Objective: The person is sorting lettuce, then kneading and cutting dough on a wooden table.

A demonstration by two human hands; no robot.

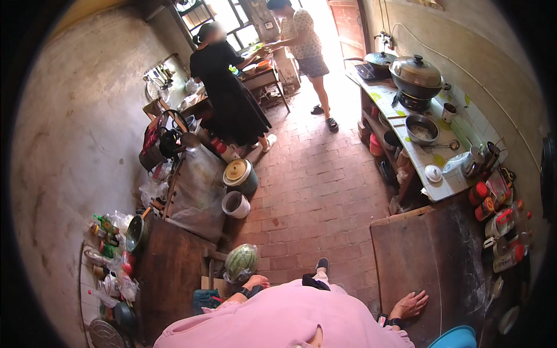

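Note:
My right hand (411,303) lies palm down on a dark wooden tabletop (409,256), fingers slightly apart and nothing in it. A bright blue plastic basin (454,338) sits close to that wrist, cut off by the lower edge of the picture. On the other side, my left hand (256,282) hangs low beside my pink top, just below a watermelon (242,262) wrapped in clear plastic. Whether it touches the plastic, and how its fingers are set, I cannot tell. Both wrists wear dark bands.
Two people, one in a black dress (226,82) and one in a dotted top (307,41), stand by a far table. A lidded bucket (240,176) and a white pail (236,204) line the brick floor (304,209). Right, a tiled counter (417,158) holds a lidded wok (415,76) and a metal bowl (422,129).

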